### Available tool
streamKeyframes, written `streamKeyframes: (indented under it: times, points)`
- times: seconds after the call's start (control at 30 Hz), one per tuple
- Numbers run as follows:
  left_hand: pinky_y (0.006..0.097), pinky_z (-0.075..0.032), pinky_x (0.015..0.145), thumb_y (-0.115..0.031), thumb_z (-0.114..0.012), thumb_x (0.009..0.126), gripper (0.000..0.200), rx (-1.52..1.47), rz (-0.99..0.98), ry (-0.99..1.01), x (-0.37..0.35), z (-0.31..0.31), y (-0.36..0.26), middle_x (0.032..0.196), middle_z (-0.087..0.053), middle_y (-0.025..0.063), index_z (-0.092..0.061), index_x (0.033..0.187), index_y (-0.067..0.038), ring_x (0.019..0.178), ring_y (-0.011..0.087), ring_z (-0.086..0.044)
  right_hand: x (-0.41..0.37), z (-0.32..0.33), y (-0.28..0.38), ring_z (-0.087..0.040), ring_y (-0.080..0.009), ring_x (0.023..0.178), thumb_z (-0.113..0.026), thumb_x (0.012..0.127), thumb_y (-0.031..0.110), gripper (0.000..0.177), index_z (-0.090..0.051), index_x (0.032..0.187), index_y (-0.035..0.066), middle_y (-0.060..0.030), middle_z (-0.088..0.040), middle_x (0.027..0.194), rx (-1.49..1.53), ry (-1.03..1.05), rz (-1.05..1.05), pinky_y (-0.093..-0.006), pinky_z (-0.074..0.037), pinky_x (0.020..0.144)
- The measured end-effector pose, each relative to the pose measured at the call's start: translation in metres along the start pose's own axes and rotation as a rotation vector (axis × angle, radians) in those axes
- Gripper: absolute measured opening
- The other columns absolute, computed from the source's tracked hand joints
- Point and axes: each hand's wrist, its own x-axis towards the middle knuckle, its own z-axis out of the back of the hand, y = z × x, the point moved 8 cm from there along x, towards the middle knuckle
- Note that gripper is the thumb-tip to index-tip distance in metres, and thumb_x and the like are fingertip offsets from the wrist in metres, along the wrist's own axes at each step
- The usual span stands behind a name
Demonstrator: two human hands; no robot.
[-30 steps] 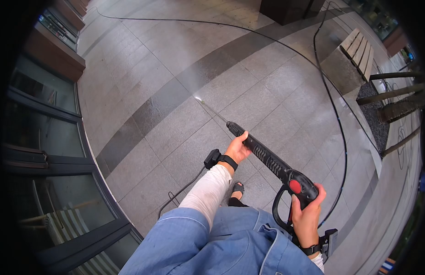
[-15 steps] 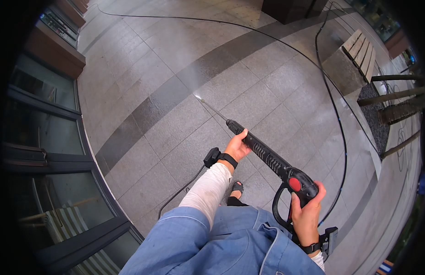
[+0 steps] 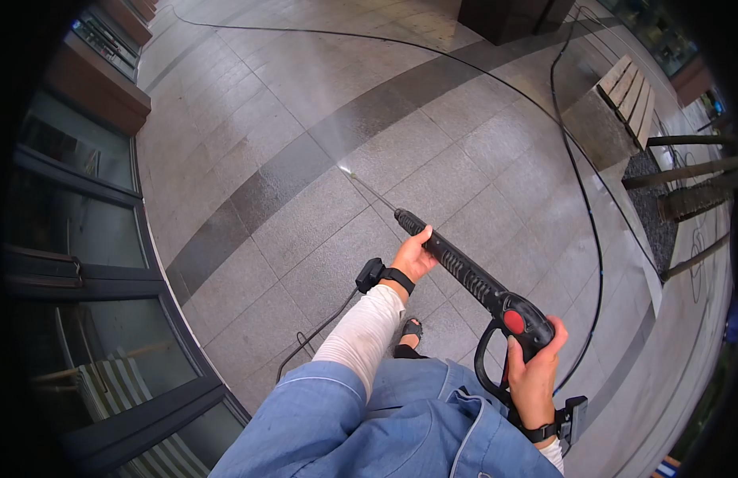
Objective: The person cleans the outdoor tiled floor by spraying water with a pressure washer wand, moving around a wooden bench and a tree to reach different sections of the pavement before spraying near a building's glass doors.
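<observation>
A black pressure-washer gun (image 3: 472, 279) with a red round button lies diagonally across the view. My left hand (image 3: 415, 255) is wrapped round its front barrel from below. At the rear grip, beside the trigger, my right hand (image 3: 534, 374) is closed. A thin metal lance (image 3: 374, 192) runs from the barrel toward the upper left. White spray (image 3: 333, 143) leaves its tip and spreads over the wet grey paving (image 3: 321, 239) and a dark curved band. Both wrists carry black straps with small devices.
A long black hose (image 3: 576, 159) curves over the paving on the right and across the back. Dark-framed glass doors (image 3: 106, 283) line the left. A slatted bench (image 3: 628, 95), tree trunks and a dark block (image 3: 504, 16) stand farther off. One sandalled foot (image 3: 412, 331) shows below.
The view has shifted very slightly. The cable by my left wrist has moved a little and shows a clearer loop. Both hands keep the same hold on the gun, and spray still comes out.
</observation>
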Motion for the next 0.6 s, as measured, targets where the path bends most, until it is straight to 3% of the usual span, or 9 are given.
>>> streamKeyframes:
  times: [0.37,0.5,0.57,0.6]
  points:
    - [0.0416,-0.044,0.080,-0.024,-0.056,0.084,0.022,-0.073,-0.070,-0.032,-0.019,0.013,-0.017,0.089,-0.052,0.0059,-0.049,0.094,-0.005,0.086,0.0224,-0.052,0.014,0.001,0.000,-0.060,-0.0323,0.079,-0.059,0.075,0.004,0.054,-0.024,0.116,0.000,-0.0215,-0.058,0.087,0.003,0.093,-0.035,-0.0355,-0.045,0.070]
    - [0.0425,-0.046,0.077,-0.023,-0.051,0.086,0.019,-0.042,-0.167,-0.208,-0.077,0.057,-0.055,0.088,-0.052,0.0074,-0.049,0.090,-0.005,0.082,0.0226,-0.053,0.032,-0.019,0.006,-0.060,-0.0300,0.074,-0.061,0.074,0.004,0.054,-0.026,0.115,0.001,-0.0186,-0.058,0.084,0.132,0.184,0.140,-0.0330,-0.046,0.065]
    - [0.0442,-0.046,0.076,-0.021,-0.050,0.087,0.017,-0.039,-0.127,-0.304,-0.096,0.063,-0.056,0.087,-0.053,0.0086,-0.048,0.088,-0.004,0.081,0.0237,-0.054,0.036,-0.026,-0.012,-0.059,-0.0246,0.068,-0.063,0.073,0.005,0.055,-0.026,0.114,0.001,-0.0170,-0.057,0.084,0.193,0.308,-0.111,-0.0305,-0.046,0.061]
    - [0.0448,-0.046,0.078,-0.021,-0.047,0.088,0.019,0.000,-0.083,-0.301,-0.098,0.054,-0.053,0.085,-0.052,0.0090,-0.047,0.088,-0.002,0.081,0.0233,-0.054,0.031,-0.022,-0.018,-0.056,-0.0203,0.065,-0.063,0.072,0.004,0.056,-0.026,0.114,0.001,-0.0155,-0.056,0.083,0.223,0.250,-0.091,-0.0288,-0.045,0.059]
